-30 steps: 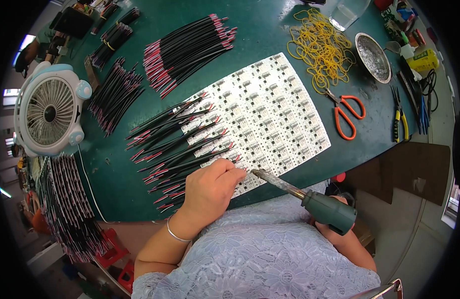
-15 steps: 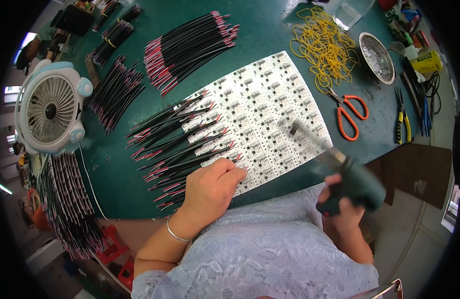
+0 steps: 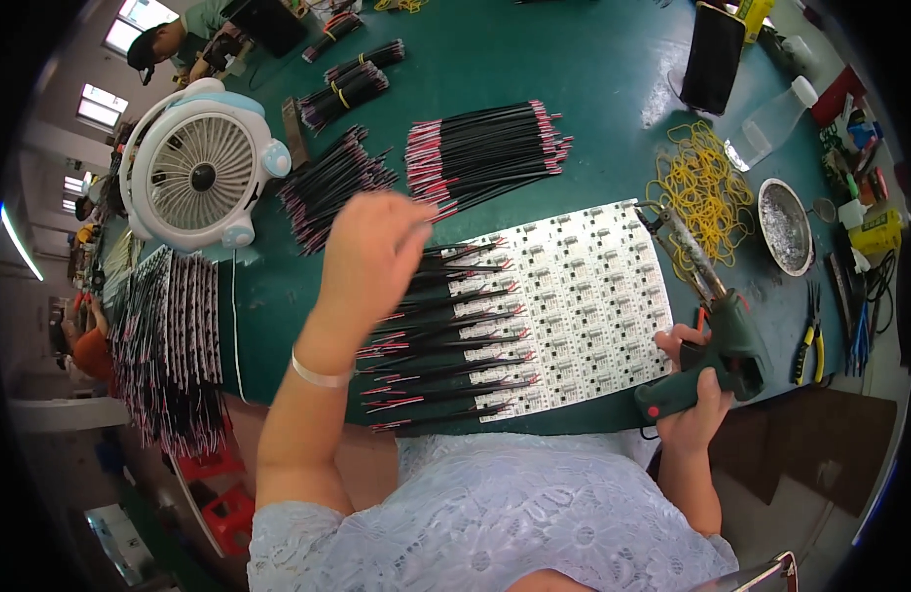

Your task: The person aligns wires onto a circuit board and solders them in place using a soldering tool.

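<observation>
My left hand (image 3: 368, 252) is raised above the left edge of a white circuit board panel (image 3: 583, 296), just below a pile of black cables (image 3: 485, 153) with red and white ends. Its fingers are pressed together; whatever may be in them is hidden. My right hand (image 3: 697, 414) is wrapped round the dark green grip of a soldering gun (image 3: 736, 345). The gun's metal barrel points up and away, its tip near the panel's far right corner. Along the panel's left side lie several short black cables (image 3: 426, 380), their red wire ends on the board.
A white fan (image 3: 201, 178) stands at left beside more cable bundles (image 3: 337, 187). At right are yellow rubber bands (image 3: 707, 187), a metal bowl (image 3: 786, 227), a plastic bottle (image 3: 771, 123), and yellow-black pliers (image 3: 810, 340). Another person (image 3: 184, 44) sits far left.
My left hand has lifted off the panel's near edge and moved up toward the cable pile. The soldering gun has swung away from the panel's middle toward its far right corner. The view has shifted.
</observation>
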Available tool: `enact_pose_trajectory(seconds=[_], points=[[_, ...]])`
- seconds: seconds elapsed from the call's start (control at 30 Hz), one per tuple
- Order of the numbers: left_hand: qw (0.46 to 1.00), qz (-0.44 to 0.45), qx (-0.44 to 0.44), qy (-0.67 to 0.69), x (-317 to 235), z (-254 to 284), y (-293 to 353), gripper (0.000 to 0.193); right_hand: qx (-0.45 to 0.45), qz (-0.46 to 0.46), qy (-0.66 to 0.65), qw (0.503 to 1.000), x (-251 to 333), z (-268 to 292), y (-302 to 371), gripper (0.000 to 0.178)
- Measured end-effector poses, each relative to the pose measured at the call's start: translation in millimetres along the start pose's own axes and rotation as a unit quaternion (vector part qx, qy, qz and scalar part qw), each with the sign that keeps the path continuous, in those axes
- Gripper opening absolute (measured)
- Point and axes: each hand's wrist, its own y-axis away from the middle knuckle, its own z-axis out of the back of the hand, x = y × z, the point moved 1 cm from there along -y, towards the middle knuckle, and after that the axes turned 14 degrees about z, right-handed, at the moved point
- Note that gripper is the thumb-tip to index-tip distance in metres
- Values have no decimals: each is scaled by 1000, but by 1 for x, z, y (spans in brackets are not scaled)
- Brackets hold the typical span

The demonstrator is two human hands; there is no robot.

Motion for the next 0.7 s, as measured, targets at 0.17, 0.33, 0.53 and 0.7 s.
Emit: enact_pose_trajectory(seconds=[0.17, 0.33, 0.53, 0.7], points=[[997, -65, 3, -42, 23, -51, -92, 19, -28, 3, 7, 1000, -7, 0, -11, 56], [989, -92, 12, -112, 8, -104, -141, 21, -22, 14, 29, 999, -1, -3, -14, 56], [983, -67, 33, -165, -2, -128, -144, 24, -26, 2, 57, 998, 3, 1, -17, 59], [992, -30, 58, -107, 4, -121, -145, 22, -49, -31, 55, 997, 5, 0, -14, 61]])
